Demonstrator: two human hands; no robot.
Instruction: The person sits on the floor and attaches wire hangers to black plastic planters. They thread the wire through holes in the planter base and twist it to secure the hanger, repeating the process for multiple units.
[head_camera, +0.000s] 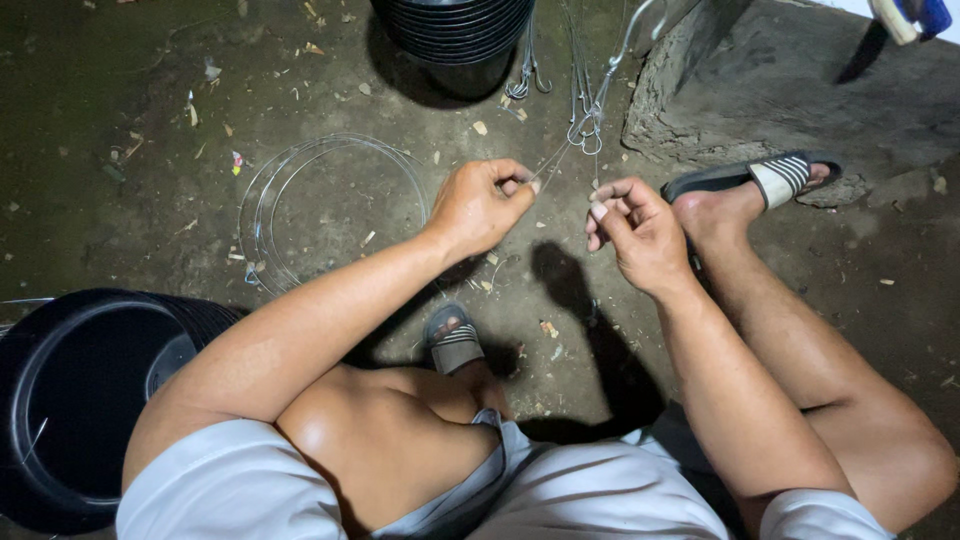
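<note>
My left hand (485, 203) is closed in a pinch on a thin metal wire (558, 155) that runs up and right to a bunch of bent wire hooks (588, 128) hanging above. My right hand (632, 228) is just to the right, its fingers curled and its thumb and forefinger pinched, apparently on the same wire's end, though the strand there is too fine to see. The two hands are a short gap apart over the dirt floor.
A coil of wire (335, 205) lies on the floor to the left. Stacked black plastic pots stand at the top (455, 30) and lower left (70, 400). My sandalled feet (765, 180) (452, 340) rest on the ground; a concrete ledge (780, 80) rises at right.
</note>
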